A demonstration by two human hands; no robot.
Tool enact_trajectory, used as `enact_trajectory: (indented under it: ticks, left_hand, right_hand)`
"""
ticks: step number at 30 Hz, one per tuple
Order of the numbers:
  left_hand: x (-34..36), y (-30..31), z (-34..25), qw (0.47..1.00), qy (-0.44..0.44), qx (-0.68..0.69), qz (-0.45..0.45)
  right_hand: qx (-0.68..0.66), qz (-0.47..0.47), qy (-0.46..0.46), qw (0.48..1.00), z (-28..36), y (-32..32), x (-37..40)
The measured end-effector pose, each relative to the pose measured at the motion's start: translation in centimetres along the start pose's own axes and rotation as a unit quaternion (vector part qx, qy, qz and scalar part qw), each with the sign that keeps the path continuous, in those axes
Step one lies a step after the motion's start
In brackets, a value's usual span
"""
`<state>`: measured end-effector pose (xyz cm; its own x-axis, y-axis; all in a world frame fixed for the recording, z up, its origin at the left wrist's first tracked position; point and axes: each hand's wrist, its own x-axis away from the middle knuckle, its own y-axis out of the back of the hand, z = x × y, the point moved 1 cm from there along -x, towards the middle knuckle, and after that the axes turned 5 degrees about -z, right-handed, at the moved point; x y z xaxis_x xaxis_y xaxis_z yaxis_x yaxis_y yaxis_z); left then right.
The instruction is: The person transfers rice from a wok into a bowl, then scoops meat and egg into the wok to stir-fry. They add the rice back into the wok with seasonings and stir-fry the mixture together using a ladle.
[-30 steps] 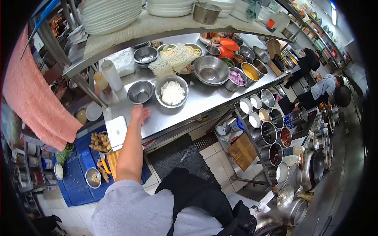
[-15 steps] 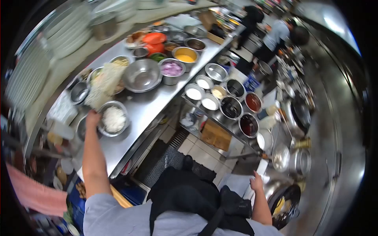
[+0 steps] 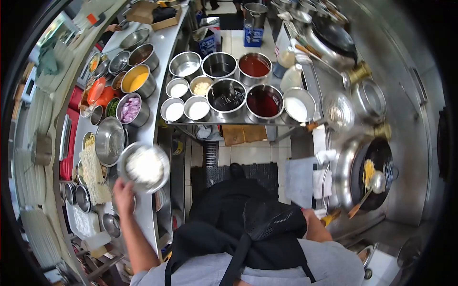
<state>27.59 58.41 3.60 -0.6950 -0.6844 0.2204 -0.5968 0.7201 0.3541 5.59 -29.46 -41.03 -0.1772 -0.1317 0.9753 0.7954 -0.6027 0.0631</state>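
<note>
My left hand [image 3: 125,195] grips the rim of a steel bowl [image 3: 164,178] holding white rice [image 3: 145,167]. The bowl is at the edge of the left counter, slightly blurred. My right hand [image 3: 311,219] is low beside my apron, near the stove's front edge; its fingers are mostly hidden, so its grip cannot be made out. To its right, a dark wok [image 3: 365,198] contains yellow egg [image 3: 369,171]. A ladle [image 3: 378,182] with a wooden handle rests in the wok.
Along the left counter [image 3: 164,52] stand a bowl of chopped purple onion [image 3: 130,109], a pot of yellow liquid [image 3: 136,81] and noodles [image 3: 93,176]. Ahead, a shelf carries several sauce pots [image 3: 263,102]. A strainer [image 3: 338,110] lies on the right. Black matting [image 3: 267,174] covers the floor.
My view has turned rightward, toward the sauce shelf and stove. My left hand has lifted the rice bowl off the counter and brought it to the counter's edge.
</note>
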Motion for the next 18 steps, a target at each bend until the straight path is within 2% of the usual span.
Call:
enact_trajectory:
  ticks: [1,2,3,4,5,6,8,9,11,12,14,18]
  left_hand:
    - [-0.9,-4.3,0.9,0.998,-0.015,0.039,0.053]
    - [-1.0,-9.1,0.3,0.993,0.024,0.050,0.103]
    - [-0.6,-13.7,-0.8,0.988,-0.002,0.022,0.151]
    - [0.5,-18.4,-2.2,0.973,0.012,0.080,0.215]
    - [1.7,-22.4,-3.2,0.962,-0.013,0.098,0.255]
    - [2.2,-25.4,-2.6,0.942,0.015,0.109,0.316]
    - [4.7,-30.8,-2.3,0.914,0.026,0.114,0.388]
    - [7.3,-32.2,-2.9,0.911,0.040,0.121,0.391]
    - [12.3,-35.4,-4.2,0.889,0.066,0.148,0.428]
    - [14.5,-36.3,-4.5,0.872,0.070,0.160,0.456]
    - [17.8,-38.0,-4.6,0.859,0.091,0.141,0.483]
    - [24.9,-41.6,-5.9,0.833,0.093,0.083,0.540]
  right_hand:
    - [0.343,-0.051,0.100,0.932,4.9,0.8,4.8]
    - [0.547,-0.130,0.157,0.812,12.6,1.9,12.2]
    - [0.328,-0.239,0.072,0.911,7.6,1.1,6.5]
    - [0.407,-0.212,0.172,0.872,6.0,1.0,5.4]
    - [0.161,-0.341,0.008,0.926,6.4,-0.3,6.1]
    - [0.036,-0.385,-0.088,0.918,10.6,-0.8,10.7]
    - [0.002,-0.407,-0.057,0.911,12.5,-1.9,13.5]
    - [-0.029,-0.429,-0.040,0.902,12.9,-2.9,14.6]
    - [-0.130,-0.451,-0.139,0.872,16.3,-4.3,18.8]
    - [-0.106,-0.389,-0.198,0.894,13.9,-5.2,15.7]
    - [-0.147,-0.385,-0.226,0.882,16.4,-6.4,19.1]
    - [-0.190,-0.387,-0.213,0.877,14.6,-7.6,15.7]
